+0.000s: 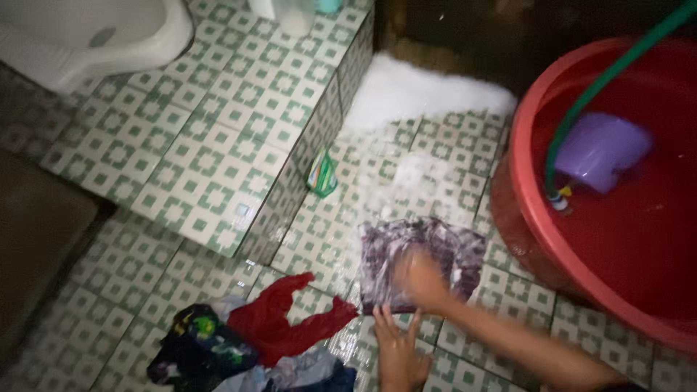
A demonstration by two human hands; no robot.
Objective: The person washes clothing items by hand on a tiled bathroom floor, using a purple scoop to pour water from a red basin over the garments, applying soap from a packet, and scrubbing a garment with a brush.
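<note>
A wet purple patterned cloth (443, 243) lies flat on the tiled floor, soapy on top. My right hand (421, 279) presses on its near part, blurred, with fingers curled; whether it holds a brush or anything else I cannot tell. My left hand (398, 352) lies flat with fingers spread on the floor at the cloth's near edge, touching its corner.
A big red basin (530, 218) of water stands at right, with a green hose (602, 76) and a purple dipper (599, 149) in it. Foam (421, 91) spreads behind. A small sachet (321, 174) leans on the raised tiled step (218, 138). A red garment (279, 319) and dark clothes (203, 348) lie at left.
</note>
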